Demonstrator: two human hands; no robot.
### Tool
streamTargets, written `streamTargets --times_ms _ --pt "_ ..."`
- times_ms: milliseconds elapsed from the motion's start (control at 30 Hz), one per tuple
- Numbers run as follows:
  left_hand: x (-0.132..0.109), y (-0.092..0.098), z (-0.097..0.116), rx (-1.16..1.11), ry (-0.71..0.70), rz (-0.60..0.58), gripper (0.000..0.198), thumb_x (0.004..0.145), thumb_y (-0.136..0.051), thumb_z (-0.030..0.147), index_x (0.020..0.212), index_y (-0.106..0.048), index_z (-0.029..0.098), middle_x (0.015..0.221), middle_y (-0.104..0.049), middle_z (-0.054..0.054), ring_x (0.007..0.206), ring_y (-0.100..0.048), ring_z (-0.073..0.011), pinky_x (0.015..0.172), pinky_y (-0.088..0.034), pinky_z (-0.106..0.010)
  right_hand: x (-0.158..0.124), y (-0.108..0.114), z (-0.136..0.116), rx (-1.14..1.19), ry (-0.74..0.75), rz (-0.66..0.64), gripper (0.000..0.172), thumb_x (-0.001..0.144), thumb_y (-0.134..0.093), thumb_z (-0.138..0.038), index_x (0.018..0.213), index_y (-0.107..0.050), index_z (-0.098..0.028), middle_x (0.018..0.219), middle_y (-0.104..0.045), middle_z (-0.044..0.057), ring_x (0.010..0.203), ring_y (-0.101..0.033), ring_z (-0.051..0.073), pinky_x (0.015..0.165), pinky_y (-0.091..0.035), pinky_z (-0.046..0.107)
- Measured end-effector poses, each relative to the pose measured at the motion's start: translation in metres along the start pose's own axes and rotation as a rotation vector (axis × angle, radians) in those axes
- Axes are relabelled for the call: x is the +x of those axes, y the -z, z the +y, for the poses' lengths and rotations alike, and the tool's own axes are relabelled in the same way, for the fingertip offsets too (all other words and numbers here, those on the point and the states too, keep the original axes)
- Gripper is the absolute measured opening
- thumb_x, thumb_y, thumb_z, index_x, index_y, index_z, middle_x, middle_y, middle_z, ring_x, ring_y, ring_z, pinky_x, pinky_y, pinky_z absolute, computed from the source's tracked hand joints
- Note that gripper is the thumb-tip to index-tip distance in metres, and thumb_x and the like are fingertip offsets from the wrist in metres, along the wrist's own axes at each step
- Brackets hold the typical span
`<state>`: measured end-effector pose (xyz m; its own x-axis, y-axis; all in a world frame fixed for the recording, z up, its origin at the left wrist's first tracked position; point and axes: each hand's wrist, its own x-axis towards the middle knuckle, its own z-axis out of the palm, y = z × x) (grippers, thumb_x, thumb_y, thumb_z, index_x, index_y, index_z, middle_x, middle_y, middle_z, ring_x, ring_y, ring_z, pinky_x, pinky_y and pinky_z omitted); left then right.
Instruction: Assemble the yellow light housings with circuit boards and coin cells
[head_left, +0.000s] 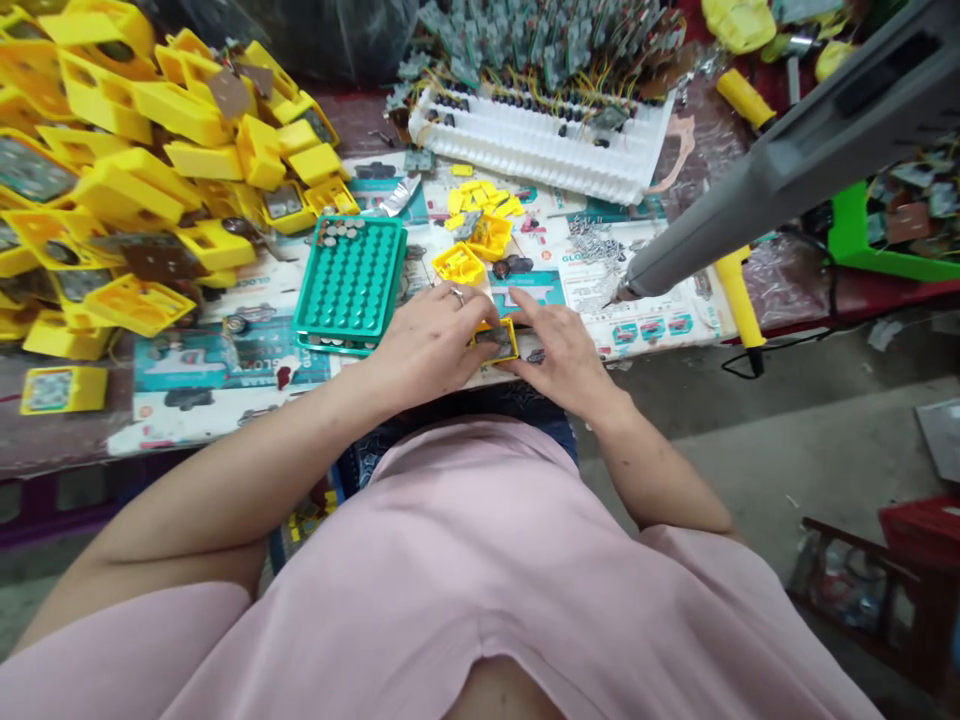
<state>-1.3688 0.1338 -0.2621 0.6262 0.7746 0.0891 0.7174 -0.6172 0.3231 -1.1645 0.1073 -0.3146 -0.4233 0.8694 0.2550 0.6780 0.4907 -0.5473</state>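
Note:
Between my hands, at the front edge of the table, is a small yellow plastic case (511, 340) with a grey part inside. My left hand (431, 335) grips its left side with thumb and bent fingers, partly covering it. On the other side, my right hand (559, 345) steadies the case with the thumb low at its right edge, the index finger stretched out past it. Just beyond the fingers lie two open yellow cases (459, 264) and a pile of small yellow pieces (484, 200). A green tray (349, 275) with round silvery discs stands beside my left hand.
Many yellow cases (142, 190) are heaped at the left. White foam racks (540, 145) with wired circuit boards (547, 45) stand at the back. Loose screws (596, 245) lie right of centre, under a hanging grey electric screwdriver (780, 160). A yellow-handled tool (741, 300) overhangs the right edge.

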Motion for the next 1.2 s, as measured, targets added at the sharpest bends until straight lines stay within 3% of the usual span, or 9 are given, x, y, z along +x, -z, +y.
streamTargets --times_ms 100,267,500,600,700,867,967,1067,1200 --pt "-0.005 0.001 -0.006 -0.244 0.047 0.009 0.018 0.088 -0.059 0.029 0.099 -0.066 0.017 0.094 -0.073 -0.007 0.093 -0.068 -0.0227 0.087 -0.054 -0.037 0.001 0.001 0.002 0.004 0.02 -0.02 0.068 0.091 -0.061 -0.044 0.151 -0.038 -0.022 0.124 -0.07 0.009 0.116 -0.061 0.028 0.104 -0.046 0.047" --pt "-0.011 -0.011 -0.022 -0.767 0.236 0.165 0.043 0.089 -0.061 0.049 0.118 -0.061 0.018 0.095 -0.072 -0.006 0.084 -0.069 -0.017 0.076 -0.056 -0.03 0.006 0.001 0.007 0.007 0.065 -0.066 0.05 0.089 -0.066 -0.041 0.135 -0.056 -0.024 0.126 -0.07 0.008 0.114 -0.062 0.026 0.101 -0.047 0.045" --pt "-0.016 -0.03 -0.025 -0.958 0.344 0.261 0.042 0.086 -0.064 0.057 0.105 -0.056 0.02 0.099 -0.071 -0.006 0.088 -0.068 -0.018 0.076 -0.057 -0.032 0.006 0.013 0.003 -0.015 0.153 -0.026 0.046 0.088 -0.067 -0.047 0.126 -0.061 -0.023 0.131 -0.065 0.011 0.12 -0.059 0.027 0.101 -0.046 0.042" --pt "-0.013 -0.029 -0.018 -1.069 0.355 0.285 0.039 0.081 -0.071 0.051 0.099 -0.056 0.02 0.095 -0.068 -0.003 0.085 -0.065 -0.0156 0.075 -0.054 -0.029 0.009 0.024 -0.009 -0.074 0.209 0.039 0.025 0.094 -0.059 -0.041 0.107 -0.07 -0.023 0.11 -0.07 0.009 0.103 -0.062 0.022 0.089 -0.047 0.036" --pt "-0.006 -0.029 -0.015 -1.146 0.357 0.308 0.034 0.079 -0.073 0.043 0.097 -0.056 0.019 0.085 -0.063 0.0 0.077 -0.061 -0.0126 0.07 -0.05 -0.025 0.017 0.03 -0.023 -0.227 0.231 -0.062 0.025 0.099 -0.05 -0.03 0.093 -0.073 -0.022 0.089 -0.069 0.005 0.086 -0.059 0.018 0.075 -0.042 0.032" --pt "-0.002 -0.032 -0.019 -1.019 0.299 0.225 0.042 0.089 -0.06 0.041 0.122 -0.055 0.017 0.075 -0.057 0.0 0.067 -0.059 -0.0144 0.064 -0.048 -0.026 0.033 0.033 -0.044 -0.489 0.212 -0.329 0.027 0.099 -0.046 -0.022 0.103 -0.072 -0.023 0.095 -0.069 0.006 0.083 -0.057 0.018 0.061 -0.026 0.033" --pt "-0.011 -0.029 -0.017 -0.824 0.176 0.197 0.058 0.092 -0.054 0.043 0.143 -0.042 0.017 0.11 -0.066 -0.01 0.099 -0.067 -0.0233 0.085 -0.053 -0.034 0.038 0.038 -0.053 -0.559 0.149 -0.432 0.029 0.1 -0.041 -0.021 0.108 -0.069 -0.021 0.094 -0.069 0.008 0.078 -0.057 0.018 0.058 -0.019 0.034" --pt "-0.023 -0.025 -0.008 -0.466 0.052 0.206 0.071 0.09 -0.055 0.039 0.152 -0.031 0.015 0.147 -0.049 -0.018 0.134 -0.051 -0.031 0.107 -0.045 -0.042 0.042 0.043 -0.057 -0.595 0.061 -0.512 0.03 0.099 -0.04 -0.021 0.11 -0.067 -0.018 0.093 -0.07 0.01 0.076 -0.06 0.019 0.056 -0.017 0.034" --pt "-0.027 -0.029 0.003 -0.077 0.129 0.107 0.077 0.086 -0.063 0.037 0.153 -0.033 0.013 0.132 -0.062 -0.021 0.125 -0.057 -0.0372 0.103 -0.042 -0.051 0.045 0.045 -0.057 -0.612 0.009 -0.568 0.029 0.098 -0.041 -0.024 0.11 -0.068 -0.017 0.097 -0.073 0.01 0.076 -0.064 0.021 0.056 -0.018 0.033"
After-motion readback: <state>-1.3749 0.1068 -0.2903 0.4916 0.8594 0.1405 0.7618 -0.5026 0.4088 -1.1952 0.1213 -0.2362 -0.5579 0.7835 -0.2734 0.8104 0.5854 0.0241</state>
